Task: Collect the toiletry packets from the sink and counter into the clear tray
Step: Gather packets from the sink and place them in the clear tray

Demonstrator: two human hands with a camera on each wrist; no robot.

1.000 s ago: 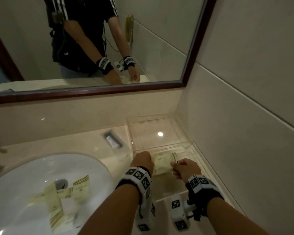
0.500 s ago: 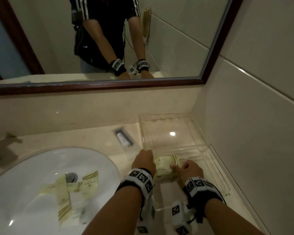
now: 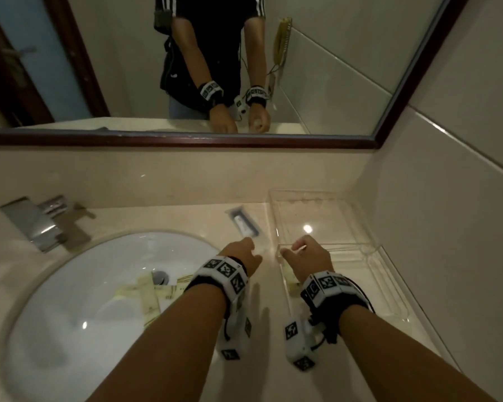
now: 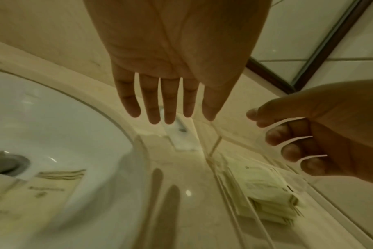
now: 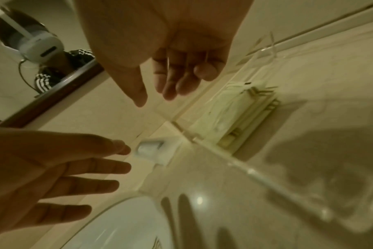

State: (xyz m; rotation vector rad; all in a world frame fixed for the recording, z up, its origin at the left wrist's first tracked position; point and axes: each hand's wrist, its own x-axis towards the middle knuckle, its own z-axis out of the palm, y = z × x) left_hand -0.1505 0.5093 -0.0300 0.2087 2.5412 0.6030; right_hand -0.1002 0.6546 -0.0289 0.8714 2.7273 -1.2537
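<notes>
A stack of pale yellow toiletry packets (image 4: pixel 266 193) lies in the clear tray (image 3: pixel 357 216) at the counter's right, seen also in the right wrist view as the packet stack (image 5: pixel 241 114). Several more yellow packets (image 3: pixel 151 294) lie in the white sink (image 3: pixel 70 285) by the drain. A small clear packet with a white tube (image 3: pixel 244 224) sits on the counter between sink and tray. My left hand (image 4: pixel 168 118) hovers above it with straight, spread fingers, holding nothing. My right hand (image 5: pixel 158 96) hangs over the tray's near-left corner, fingers loosely curled and empty.
A chrome faucet (image 3: pixel 38 224) stands at the sink's back left. A wood-framed mirror (image 3: pixel 186 139) runs along the back wall, and a tiled wall (image 3: pixel 447 256) closes the right side just beyond the tray.
Both hands have let go of the packet stack, which now lies in the tray. They have lifted off it, the left hand shifting left toward the small counter packet.
</notes>
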